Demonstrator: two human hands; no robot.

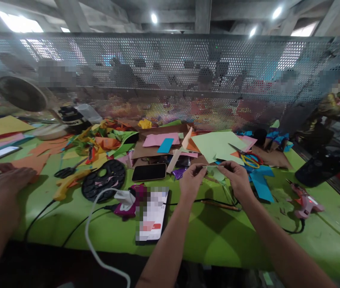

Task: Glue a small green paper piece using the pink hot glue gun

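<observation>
My left hand [192, 180] pinches one end of a small pale green piece of paper [217, 173] between thumb and fingertips. The other end is pinched by my right hand [235, 178], so the paper spans the gap above the green table. Part of the paper hangs below the fingers. Just behind my hands lie a large light green sheet [214, 144] and scissors [250, 160] with yellow and red handles. Blue paper pieces [261, 184] lie to the right of my right hand. A purple wrapper [178, 173] is close to my left hand.
A black phone [149, 172], a lit phone [154, 216], a black palette [104, 180] and a yellow glue gun [70, 185] lie leftward. At right are a pink glue gun [307, 204] and a dark bottle [319, 166]. Another person's hand [10, 180] rests at far left; cables cross the table.
</observation>
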